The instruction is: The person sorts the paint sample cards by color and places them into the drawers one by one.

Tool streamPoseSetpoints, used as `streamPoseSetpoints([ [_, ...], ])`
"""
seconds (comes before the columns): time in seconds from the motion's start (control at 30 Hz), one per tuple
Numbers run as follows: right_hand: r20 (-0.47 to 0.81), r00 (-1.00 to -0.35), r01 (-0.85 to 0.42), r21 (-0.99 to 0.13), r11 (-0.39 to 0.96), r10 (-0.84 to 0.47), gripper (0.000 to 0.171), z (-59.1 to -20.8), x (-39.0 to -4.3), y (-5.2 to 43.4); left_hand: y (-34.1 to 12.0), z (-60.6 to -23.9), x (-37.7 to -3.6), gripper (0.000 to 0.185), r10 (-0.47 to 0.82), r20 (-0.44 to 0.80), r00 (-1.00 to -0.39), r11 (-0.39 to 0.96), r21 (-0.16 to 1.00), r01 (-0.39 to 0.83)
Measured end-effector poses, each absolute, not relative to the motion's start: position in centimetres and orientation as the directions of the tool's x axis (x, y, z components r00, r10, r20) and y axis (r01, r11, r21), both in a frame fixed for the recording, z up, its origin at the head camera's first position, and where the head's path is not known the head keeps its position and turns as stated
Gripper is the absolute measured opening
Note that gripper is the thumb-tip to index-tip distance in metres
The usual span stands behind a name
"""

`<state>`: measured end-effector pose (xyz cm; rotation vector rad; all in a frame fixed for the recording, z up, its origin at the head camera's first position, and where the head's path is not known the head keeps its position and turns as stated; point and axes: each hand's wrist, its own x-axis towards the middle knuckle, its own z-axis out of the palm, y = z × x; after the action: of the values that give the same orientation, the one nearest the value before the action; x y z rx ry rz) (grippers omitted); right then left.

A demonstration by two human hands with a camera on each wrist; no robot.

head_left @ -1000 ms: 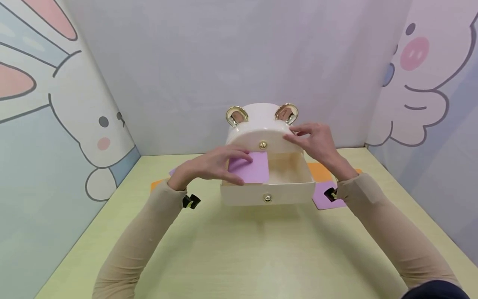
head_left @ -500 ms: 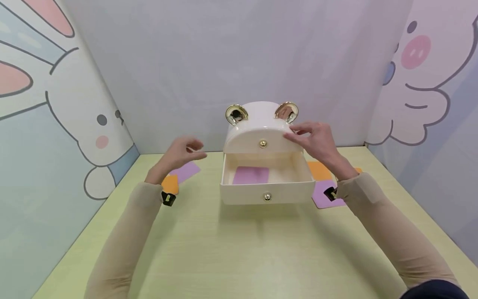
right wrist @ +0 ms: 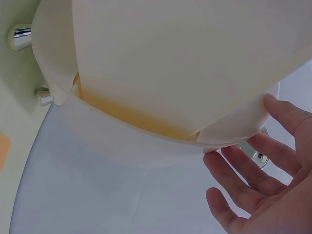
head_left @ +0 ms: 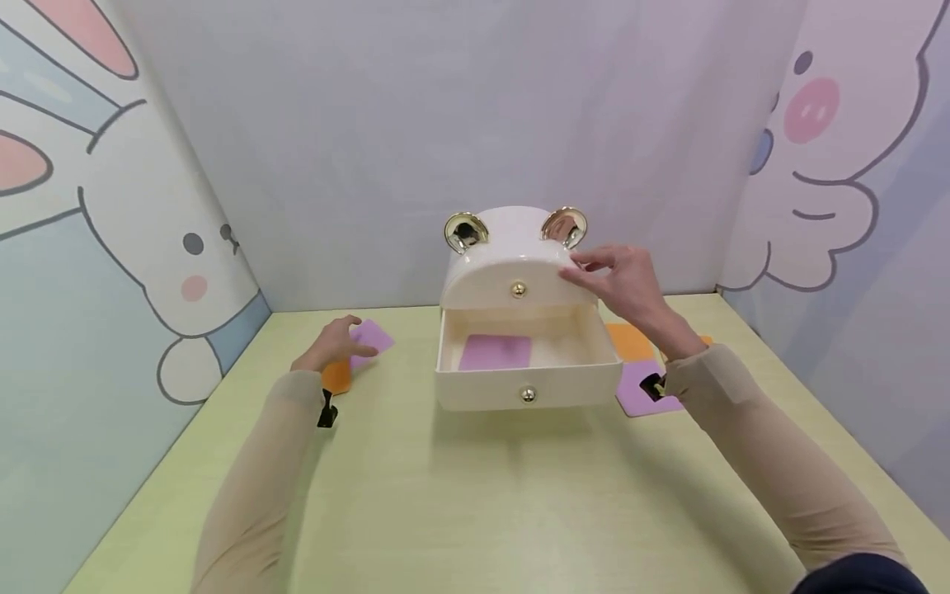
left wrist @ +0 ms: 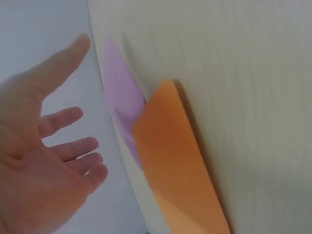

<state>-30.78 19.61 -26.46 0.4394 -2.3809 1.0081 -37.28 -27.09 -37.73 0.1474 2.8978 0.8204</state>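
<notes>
A cream bear-shaped box with gold ears stands at the back of the table. Its lower drawer is pulled out, and a purple card lies flat inside. My right hand rests with straight fingers against the box's upper right edge. My left hand is open and hovers low over a purple card and an orange card on the table left of the box. The left wrist view shows the palm open beside the purple card and orange card.
An orange card and a purple card lie to the right of the box, partly under my right forearm. Cartoon-printed walls enclose the light green table on three sides.
My left hand let go of the purple card into the drawer, then swung left and down to the cards on the table. The right hand stayed on the box.
</notes>
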Motion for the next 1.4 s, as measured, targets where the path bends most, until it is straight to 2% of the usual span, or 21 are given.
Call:
streamPoseSetpoints([
  [0.33,0.586,-0.803,-0.488,-0.545,0.682,-0.107,0.031,-26.2,-30.7,19.5,-27.9,-38.6,-37.7,0.089,0.142,-0.157,-0.977,0.857,0.513,0.042],
  [0.7,0.561,-0.821,-0.466,-0.551,0.692,-0.106,0.031,-26.2,-30.6,19.6,-28.4,-39.3,-38.6,0.09,0.147,-0.192,-0.97,0.862,0.506,0.03],
  [1.4,0.577,-0.812,-0.473,-0.557,0.682,-0.092,0.029,-26.5,-30.5,19.5,-28.1,-40.0,-38.4,0.09,0.163,-0.158,-0.974,0.89,0.45,0.076],
])
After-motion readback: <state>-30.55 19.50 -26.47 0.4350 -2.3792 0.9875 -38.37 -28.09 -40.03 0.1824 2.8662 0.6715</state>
